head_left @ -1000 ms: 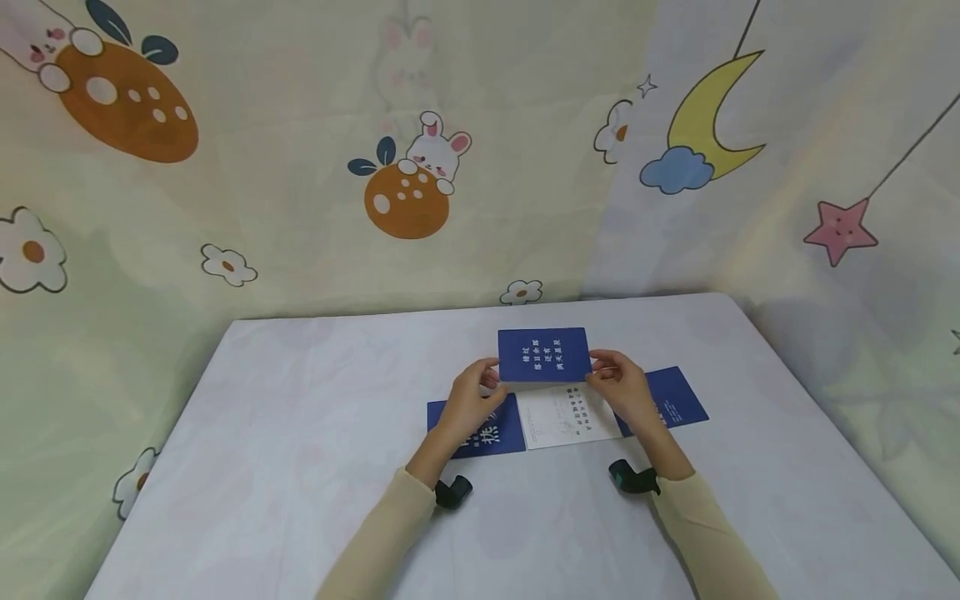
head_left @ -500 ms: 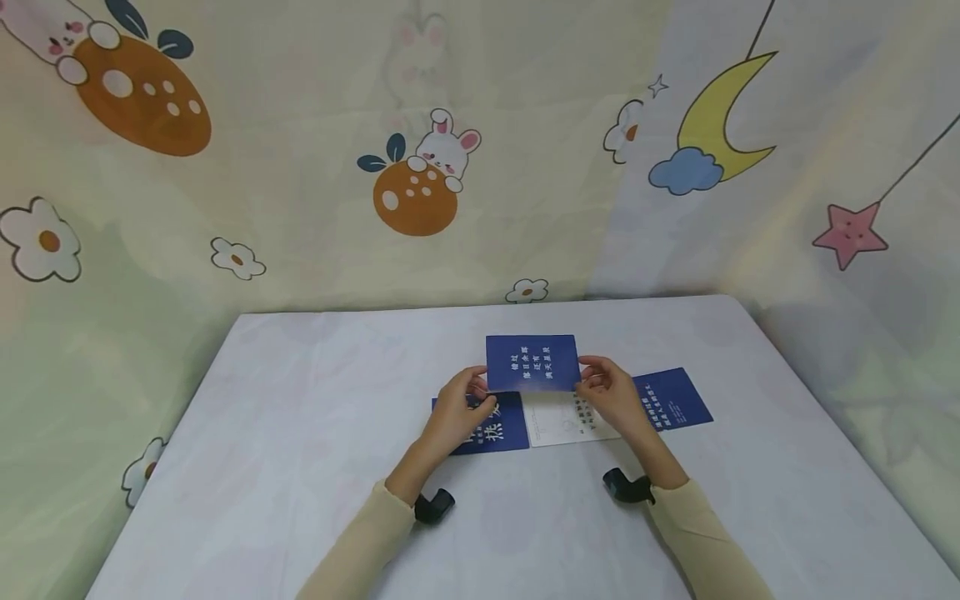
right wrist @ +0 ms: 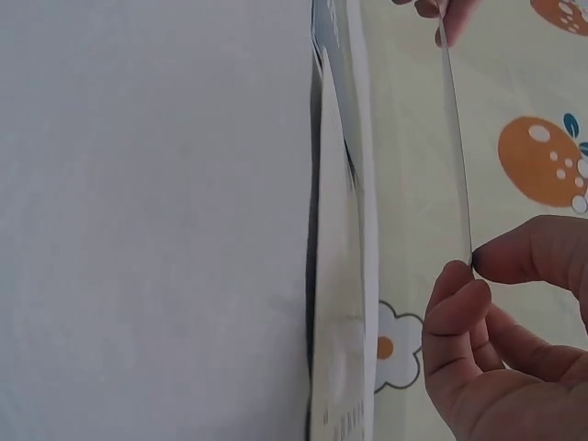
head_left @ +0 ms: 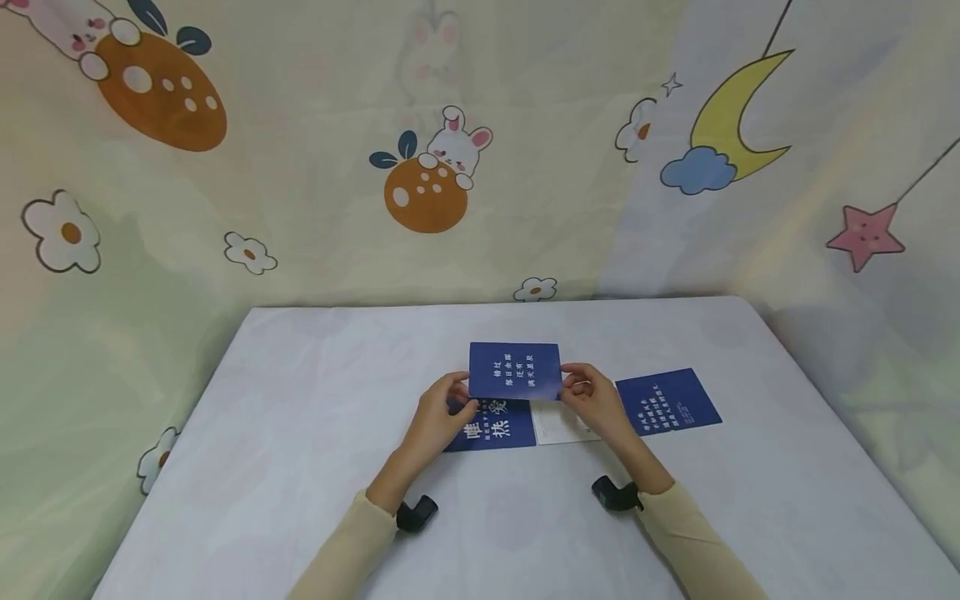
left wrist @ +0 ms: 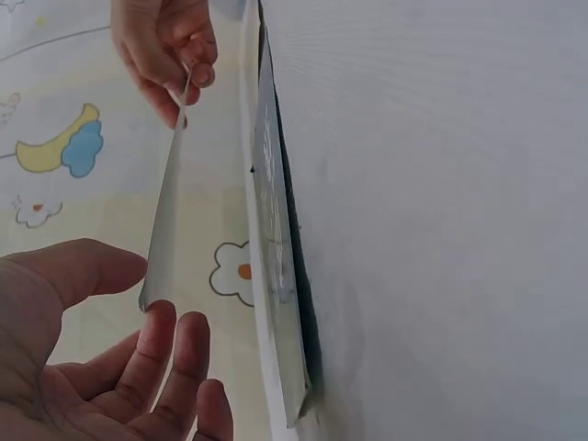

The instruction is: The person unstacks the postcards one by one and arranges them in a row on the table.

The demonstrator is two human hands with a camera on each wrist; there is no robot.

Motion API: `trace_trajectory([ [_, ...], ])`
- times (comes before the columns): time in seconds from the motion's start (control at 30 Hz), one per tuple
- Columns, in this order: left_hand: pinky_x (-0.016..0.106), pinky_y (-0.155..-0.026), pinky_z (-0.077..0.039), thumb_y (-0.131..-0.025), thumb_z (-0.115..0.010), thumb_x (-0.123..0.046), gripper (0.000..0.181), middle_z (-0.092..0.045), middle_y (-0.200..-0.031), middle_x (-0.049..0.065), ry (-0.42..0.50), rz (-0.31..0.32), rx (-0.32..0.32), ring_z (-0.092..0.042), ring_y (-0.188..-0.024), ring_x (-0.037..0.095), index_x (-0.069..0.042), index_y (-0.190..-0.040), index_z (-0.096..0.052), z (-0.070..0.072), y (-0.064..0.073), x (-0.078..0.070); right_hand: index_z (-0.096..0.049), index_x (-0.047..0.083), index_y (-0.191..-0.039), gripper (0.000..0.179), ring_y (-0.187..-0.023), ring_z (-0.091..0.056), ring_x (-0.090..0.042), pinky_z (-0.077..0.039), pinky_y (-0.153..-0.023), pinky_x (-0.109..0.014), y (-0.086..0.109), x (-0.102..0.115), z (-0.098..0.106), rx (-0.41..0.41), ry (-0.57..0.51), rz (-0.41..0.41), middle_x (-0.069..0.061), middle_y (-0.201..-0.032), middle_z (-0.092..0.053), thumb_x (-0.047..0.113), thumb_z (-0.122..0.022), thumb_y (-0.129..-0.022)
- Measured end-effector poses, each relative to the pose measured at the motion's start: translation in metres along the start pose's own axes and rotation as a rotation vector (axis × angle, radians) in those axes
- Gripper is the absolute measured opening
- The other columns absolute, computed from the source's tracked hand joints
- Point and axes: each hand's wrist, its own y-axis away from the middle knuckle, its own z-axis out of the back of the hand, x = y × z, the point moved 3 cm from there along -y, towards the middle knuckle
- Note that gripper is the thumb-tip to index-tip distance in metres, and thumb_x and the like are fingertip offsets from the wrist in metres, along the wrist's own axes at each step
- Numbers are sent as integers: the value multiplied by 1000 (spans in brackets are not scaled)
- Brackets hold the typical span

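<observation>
Both hands hold a blue postcard [head_left: 514, 371] with white vertical lettering, raised over the table. My left hand [head_left: 438, 412] pinches its left end between thumb and fingers, and my right hand [head_left: 596, 400] pinches the right end. In the left wrist view the postcard [left wrist: 165, 220] appears edge-on, apart from the cards below; the right wrist view also shows the postcard [right wrist: 459, 156] as a thin edge. Beneath it lie a blue card with large white characters [head_left: 510, 429] and a white card [head_left: 566, 425], each partly covered. Another blue card [head_left: 671, 402] lies at the right.
A white cloth covers the table [head_left: 315, 467], whose back edge meets a curtain [head_left: 315, 167] printed with rabbits, flowers and a moon. Small black cameras [head_left: 417, 513] sit at both wrists, below the beige sleeves [head_left: 348, 542].
Both hands have carried the postcard left, from above the white card toward the left blue card. The right blue card is more uncovered. The head view has shifted slightly.
</observation>
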Motion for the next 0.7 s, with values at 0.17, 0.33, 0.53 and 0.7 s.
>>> trace_trajectory([
  [0.17, 41, -85, -49, -89, -68, -11, 47, -62, -98, 3, -4, 27, -17, -60, -96, 19, -1, -132, -54, 8, 5, 5, -57, -7, -123, 37, -83, -56, -16, -46, -65, -14, 0, 4, -10, 17, -14, -22, -21, -102, -60, -3, -64, -87],
  [0.33, 47, -92, -48, -89, -68, -9, 44, -62, -96, 3, 2, 56, -31, -60, -99, 22, 0, -131, -55, 17, 10, 8, -55, -7, -126, 40, -82, -56, -15, -46, -66, -12, 1, 6, -20, 39, -59, -34, -22, -103, -59, -4, -65, -87],
  [0.53, 47, -89, -48, -88, -69, -7, 43, -63, -93, 3, -3, 62, -66, -61, -97, 23, 1, -128, -57, 28, 16, 13, -53, -8, -128, 43, -80, -55, -15, -47, -66, -12, 5, 14, -32, 73, -97, -31, -22, -102, -58, -5, -64, -87],
  [0.7, 43, -85, -47, -86, -71, -7, 42, -63, -94, 4, -26, 72, -92, -60, -93, 21, -1, -126, -59, 39, 23, 20, -53, -7, -128, 44, -79, -55, -14, -46, -65, -12, 7, 20, -43, 107, -110, -22, -20, -100, -57, -5, -64, -86],
])
